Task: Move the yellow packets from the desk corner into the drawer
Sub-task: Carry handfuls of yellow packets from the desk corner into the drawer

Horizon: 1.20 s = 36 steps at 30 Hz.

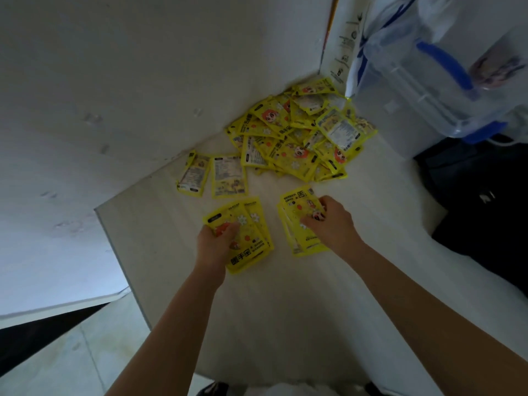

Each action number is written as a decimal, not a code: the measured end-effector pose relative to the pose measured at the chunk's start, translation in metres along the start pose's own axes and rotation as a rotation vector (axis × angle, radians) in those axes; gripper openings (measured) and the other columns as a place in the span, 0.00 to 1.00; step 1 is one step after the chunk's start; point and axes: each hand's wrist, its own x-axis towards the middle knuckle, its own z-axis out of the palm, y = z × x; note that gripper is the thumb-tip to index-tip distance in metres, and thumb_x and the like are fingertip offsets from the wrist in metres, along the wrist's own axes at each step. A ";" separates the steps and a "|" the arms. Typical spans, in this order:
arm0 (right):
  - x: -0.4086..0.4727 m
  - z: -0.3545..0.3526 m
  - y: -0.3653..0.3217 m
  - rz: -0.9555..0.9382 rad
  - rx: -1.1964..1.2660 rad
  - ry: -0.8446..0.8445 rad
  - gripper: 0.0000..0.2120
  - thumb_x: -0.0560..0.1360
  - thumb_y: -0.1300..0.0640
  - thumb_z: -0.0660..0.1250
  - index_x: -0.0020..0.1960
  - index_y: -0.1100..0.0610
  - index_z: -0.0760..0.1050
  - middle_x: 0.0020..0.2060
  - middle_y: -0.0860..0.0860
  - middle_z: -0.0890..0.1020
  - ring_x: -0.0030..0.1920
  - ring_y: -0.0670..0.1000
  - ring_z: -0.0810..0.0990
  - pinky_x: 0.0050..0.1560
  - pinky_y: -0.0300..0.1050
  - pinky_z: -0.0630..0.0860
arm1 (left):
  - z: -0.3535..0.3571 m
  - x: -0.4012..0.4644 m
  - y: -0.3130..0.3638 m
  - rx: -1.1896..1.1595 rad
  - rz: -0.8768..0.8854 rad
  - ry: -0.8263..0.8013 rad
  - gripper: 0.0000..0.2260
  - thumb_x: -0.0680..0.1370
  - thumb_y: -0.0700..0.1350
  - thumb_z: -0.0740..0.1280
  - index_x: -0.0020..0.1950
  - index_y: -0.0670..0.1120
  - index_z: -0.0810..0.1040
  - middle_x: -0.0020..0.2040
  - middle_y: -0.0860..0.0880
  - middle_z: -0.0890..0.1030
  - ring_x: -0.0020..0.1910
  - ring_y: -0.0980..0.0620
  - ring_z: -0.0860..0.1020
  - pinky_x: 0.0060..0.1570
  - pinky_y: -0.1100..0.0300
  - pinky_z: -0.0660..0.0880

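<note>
My left hand (215, 241) and right hand (328, 221) each pinch a thin stack of hand-warmer packets (245, 238) just in front of the corner pile (297, 135); light, floppy and slick-looking, they likely need squeezing across the stack's middle.

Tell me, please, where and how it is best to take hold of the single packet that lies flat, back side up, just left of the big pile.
Probably at its near short edge, coming from the person's side. That packet lies flat on the desk with bare surface in front of it, while another packet lies close on its left and the pile crowds its right. Being thin and flat, it likely needs sliding or pinching at the edge.
</note>
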 end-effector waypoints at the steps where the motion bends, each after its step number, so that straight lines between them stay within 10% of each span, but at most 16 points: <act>1: -0.010 0.000 0.007 0.006 0.003 -0.007 0.14 0.72 0.54 0.71 0.53 0.58 0.73 0.42 0.49 0.76 0.43 0.51 0.74 0.38 0.42 0.64 | 0.001 -0.009 -0.005 0.009 0.001 -0.006 0.10 0.75 0.40 0.71 0.55 0.38 0.78 0.45 0.43 0.82 0.35 0.48 0.79 0.35 0.57 0.76; 12: -0.125 0.019 0.067 0.110 0.187 0.103 0.11 0.74 0.53 0.69 0.52 0.55 0.72 0.40 0.47 0.77 0.36 0.43 0.75 0.31 0.30 0.67 | 0.002 -0.085 -0.043 0.206 0.096 -0.212 0.06 0.77 0.42 0.68 0.53 0.44 0.79 0.44 0.47 0.84 0.31 0.58 0.80 0.31 0.62 0.77; 36: -0.389 0.142 0.141 0.604 0.481 0.662 0.14 0.71 0.56 0.73 0.50 0.59 0.70 0.39 0.49 0.76 0.43 0.54 0.75 0.40 0.42 0.66 | -0.064 -0.197 -0.142 0.643 0.316 -0.760 0.13 0.76 0.44 0.70 0.57 0.46 0.71 0.49 0.47 0.80 0.40 0.48 0.80 0.35 0.61 0.74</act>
